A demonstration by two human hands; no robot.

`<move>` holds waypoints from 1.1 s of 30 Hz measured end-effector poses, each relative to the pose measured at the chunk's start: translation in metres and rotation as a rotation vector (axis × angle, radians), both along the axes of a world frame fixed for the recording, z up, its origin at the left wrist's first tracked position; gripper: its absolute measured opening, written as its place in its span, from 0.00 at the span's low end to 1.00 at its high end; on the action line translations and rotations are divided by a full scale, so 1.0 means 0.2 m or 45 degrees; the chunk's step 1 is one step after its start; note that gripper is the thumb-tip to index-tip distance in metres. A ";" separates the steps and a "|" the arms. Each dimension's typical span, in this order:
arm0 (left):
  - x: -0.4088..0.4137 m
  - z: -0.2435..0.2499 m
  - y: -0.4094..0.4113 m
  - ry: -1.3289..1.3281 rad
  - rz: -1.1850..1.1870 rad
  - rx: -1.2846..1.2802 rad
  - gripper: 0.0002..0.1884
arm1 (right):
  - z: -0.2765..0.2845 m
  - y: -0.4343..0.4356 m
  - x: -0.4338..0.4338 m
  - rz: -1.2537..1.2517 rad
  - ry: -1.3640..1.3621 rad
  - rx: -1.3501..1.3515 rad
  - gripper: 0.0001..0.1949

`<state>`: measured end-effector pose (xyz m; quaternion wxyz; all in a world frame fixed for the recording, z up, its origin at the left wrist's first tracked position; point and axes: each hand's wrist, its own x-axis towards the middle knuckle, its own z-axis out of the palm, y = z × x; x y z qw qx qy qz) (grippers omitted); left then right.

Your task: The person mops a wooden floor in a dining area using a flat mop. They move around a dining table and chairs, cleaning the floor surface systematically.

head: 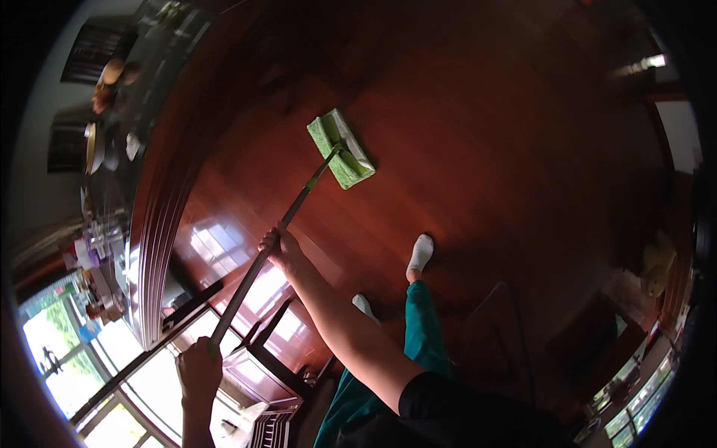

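A flat mop with a green and white cloth pad (pixel 345 157) rests on the reddish-brown wooden floor (pixel 448 168). Its long grey handle (pixel 246 285) slants from the pad down to the lower left. Near the upper end of that handle, my left hand (pixel 199 364) is closed around it. Farther down the pole, towards the pad, my right hand (pixel 283 249) grips it, with the arm reaching across from a black sleeve. My feet, in white socks (pixel 420 255), stand behind the mop to the lower right, below green trousers.
Along the left runs a dark wooden cabinet (pixel 162 224) with fruit and various items on its top. A dark wooden chair (pixel 274 364) stands at the lower left, near bright windows (pixel 61 347). At the right edge, blurred furniture and a yellowish plush toy (pixel 658 263) are visible.
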<state>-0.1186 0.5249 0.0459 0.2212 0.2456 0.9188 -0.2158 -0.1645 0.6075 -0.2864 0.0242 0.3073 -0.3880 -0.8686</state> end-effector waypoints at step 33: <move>0.31 -0.07 -0.33 -0.298 0.057 0.489 0.06 | 0.18 0.10 0.72 -0.104 -0.479 0.472 0.17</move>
